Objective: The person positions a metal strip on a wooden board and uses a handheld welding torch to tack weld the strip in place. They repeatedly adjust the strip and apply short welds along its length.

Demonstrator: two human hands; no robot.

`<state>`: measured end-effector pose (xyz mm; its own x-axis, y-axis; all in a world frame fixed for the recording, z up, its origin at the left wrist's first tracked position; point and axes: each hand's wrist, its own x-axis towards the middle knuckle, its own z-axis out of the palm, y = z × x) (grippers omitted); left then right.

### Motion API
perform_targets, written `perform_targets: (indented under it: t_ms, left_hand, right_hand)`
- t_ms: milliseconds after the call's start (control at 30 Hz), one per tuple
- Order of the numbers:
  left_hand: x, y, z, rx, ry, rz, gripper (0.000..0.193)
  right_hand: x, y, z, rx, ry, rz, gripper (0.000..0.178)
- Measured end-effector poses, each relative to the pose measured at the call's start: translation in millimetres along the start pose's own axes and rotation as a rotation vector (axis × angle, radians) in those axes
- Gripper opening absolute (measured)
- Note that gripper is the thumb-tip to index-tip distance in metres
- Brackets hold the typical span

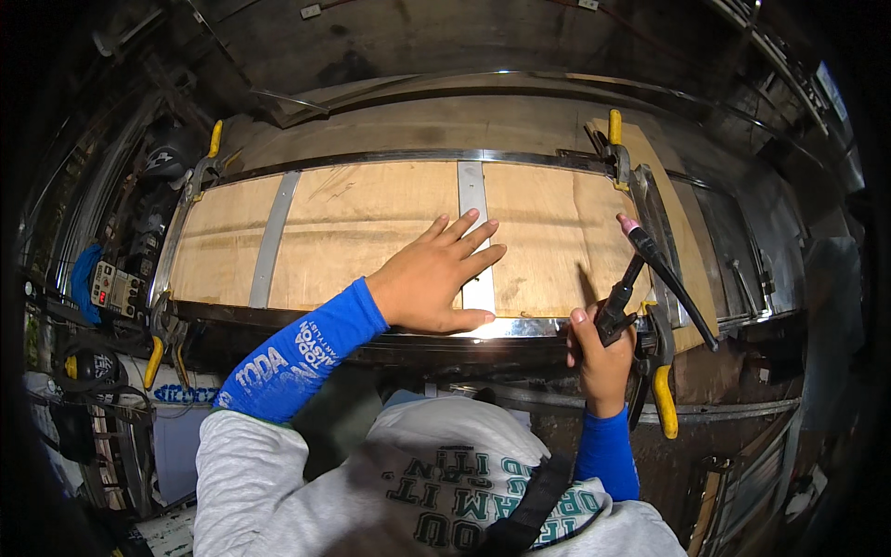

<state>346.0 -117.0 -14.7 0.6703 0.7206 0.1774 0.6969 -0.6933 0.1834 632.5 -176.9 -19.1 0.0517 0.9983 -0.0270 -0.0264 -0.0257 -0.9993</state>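
Note:
My left hand (441, 274) lies flat with its fingers spread, over a flat metal crossbar (472, 190) and the plywood panel (371, 195). Its thumb rests near the shiny front rail (529, 328) of the metal frame around the panel. My right hand (601, 357) is wrapped round the black handle of a TIG welding torch (620, 306). The torch's pink nozzle points up and away from the panel, above its right end. A second metal crossbar (276, 237) spans the panel farther left.
Yellow-handled clamps grip the frame's corners: front right (665, 401), back right (614, 128), back left (215, 139) and front left (154, 362). A control box (113, 290) with knobs stands at the left. A hammer (742, 286) lies at the far right.

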Motion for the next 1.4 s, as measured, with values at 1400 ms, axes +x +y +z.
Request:
perform_targets:
  t_ms: [1400]
  left_hand:
    - [-3.9, -17.7, 0.5, -0.156, 0.007, 0.08, 0.091]
  right_hand:
    - [-8.8, -0.5, 12.8, -0.179, 0.128, -0.168, 0.025]
